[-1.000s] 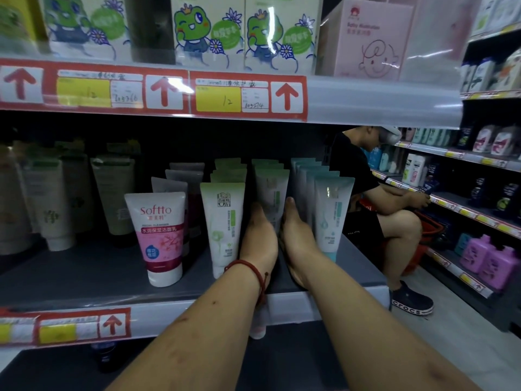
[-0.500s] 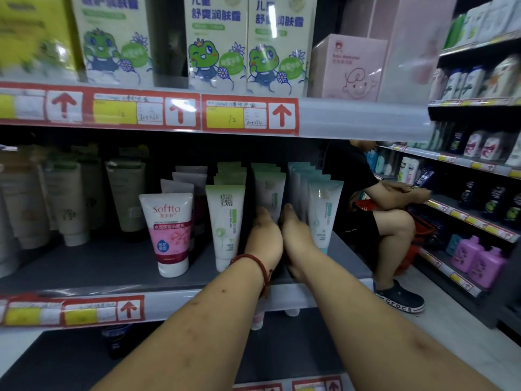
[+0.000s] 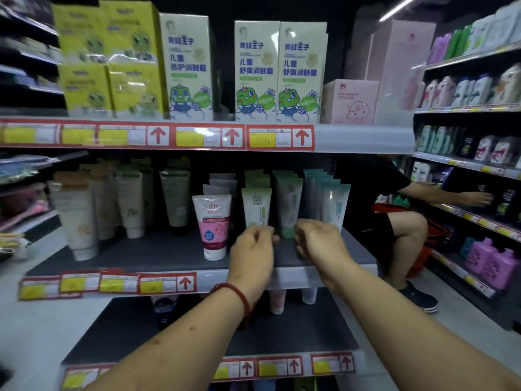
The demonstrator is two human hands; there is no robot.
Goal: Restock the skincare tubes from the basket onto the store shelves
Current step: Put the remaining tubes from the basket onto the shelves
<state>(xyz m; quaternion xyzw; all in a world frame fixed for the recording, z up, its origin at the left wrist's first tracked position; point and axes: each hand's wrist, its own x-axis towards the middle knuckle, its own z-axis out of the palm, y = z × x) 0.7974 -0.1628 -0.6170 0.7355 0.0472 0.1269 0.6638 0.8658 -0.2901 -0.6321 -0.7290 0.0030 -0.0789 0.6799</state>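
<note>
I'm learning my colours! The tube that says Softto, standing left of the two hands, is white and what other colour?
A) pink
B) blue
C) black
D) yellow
A: the Softto tube, upright on the shelf just left of the left hand, is white at the top and pink lower down.

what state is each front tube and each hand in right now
pink and white softto tube, upright on its cap, front of its row
pale green tube, upright, front of its row, base hidden behind the left hand
teal and white tube, upright, front of its row
left hand, fingers loosely curled, holding nothing
right hand, fingers loosely curled, holding nothing
</note>
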